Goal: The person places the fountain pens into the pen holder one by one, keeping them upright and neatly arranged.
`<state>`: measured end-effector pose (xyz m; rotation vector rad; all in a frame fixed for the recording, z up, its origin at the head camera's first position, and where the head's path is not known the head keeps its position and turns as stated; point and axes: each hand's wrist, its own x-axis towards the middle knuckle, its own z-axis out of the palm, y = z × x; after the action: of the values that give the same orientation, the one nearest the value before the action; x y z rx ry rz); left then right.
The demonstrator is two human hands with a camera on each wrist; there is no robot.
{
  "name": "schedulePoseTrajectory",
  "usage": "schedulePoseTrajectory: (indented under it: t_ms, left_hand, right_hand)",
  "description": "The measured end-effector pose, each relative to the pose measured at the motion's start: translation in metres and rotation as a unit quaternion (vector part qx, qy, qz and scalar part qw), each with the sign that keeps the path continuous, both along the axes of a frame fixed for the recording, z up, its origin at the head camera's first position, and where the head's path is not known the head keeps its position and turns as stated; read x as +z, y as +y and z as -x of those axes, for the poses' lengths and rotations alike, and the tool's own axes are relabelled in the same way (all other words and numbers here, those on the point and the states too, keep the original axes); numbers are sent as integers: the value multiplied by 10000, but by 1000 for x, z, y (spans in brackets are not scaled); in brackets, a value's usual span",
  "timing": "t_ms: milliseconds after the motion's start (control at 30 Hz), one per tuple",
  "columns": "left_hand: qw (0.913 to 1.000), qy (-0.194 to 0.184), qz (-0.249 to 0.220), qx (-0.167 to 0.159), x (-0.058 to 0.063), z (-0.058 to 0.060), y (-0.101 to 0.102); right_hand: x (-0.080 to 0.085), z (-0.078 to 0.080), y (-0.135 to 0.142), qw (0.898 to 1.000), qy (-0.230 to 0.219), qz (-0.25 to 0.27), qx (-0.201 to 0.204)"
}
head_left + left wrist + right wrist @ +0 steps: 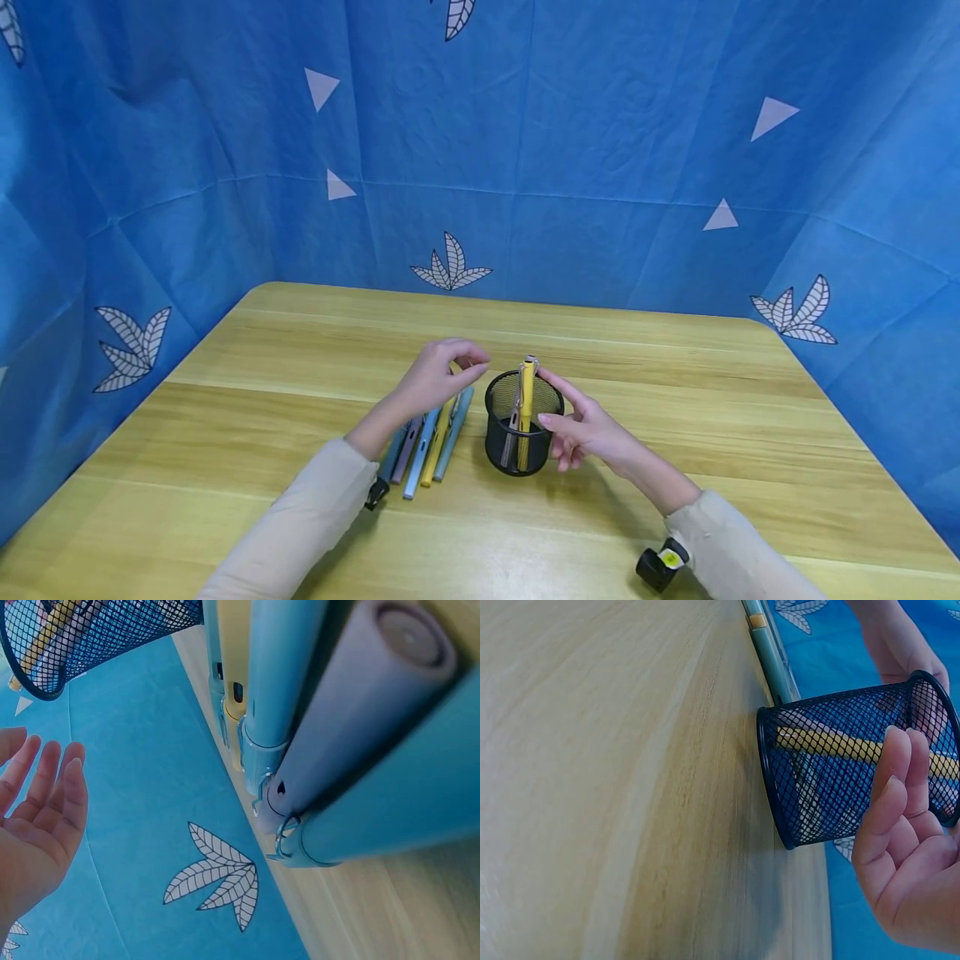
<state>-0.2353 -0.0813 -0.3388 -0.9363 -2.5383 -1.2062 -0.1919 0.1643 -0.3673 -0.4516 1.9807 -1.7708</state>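
Observation:
A black mesh pen cup [504, 454] stands upright on the table, holding a yellow pen [528, 387] and a greyish-purple pen [512, 425]. My right hand [588, 429] is at the cup's right side, its index finger reaching along the far rim and its thumb by the near rim. Whether it presses on the mesh cannot be told. To the left of the cup, my left hand [442, 375] hovers over a row of pens with nothing in its loosely bent fingers. In that row lie a light-blue pen [422, 454], a yellow pen [437, 454], a purple pen [352, 712] and teal ones.
The wooden table [712, 400] extends around the cup and pens. A blue curtain [585, 167] with leaf and triangle prints hangs behind and at both sides. Small black cameras, one of them the right wrist camera [658, 568], are strapped at the sleeves.

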Motion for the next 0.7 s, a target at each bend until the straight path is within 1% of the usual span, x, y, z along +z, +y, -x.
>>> schedulePoseTrajectory:
  t_ms: [300, 700]
  left_hand:
    - [9999, -96, 80, 71, -1, 1, -5]
    - [9999, -59, 59, 128, -6, 3, -11]
  right_hand:
    - [1, 1, 0, 10000, 9, 20, 10]
    - [0, 1, -1, 10000, 1, 45, 14]
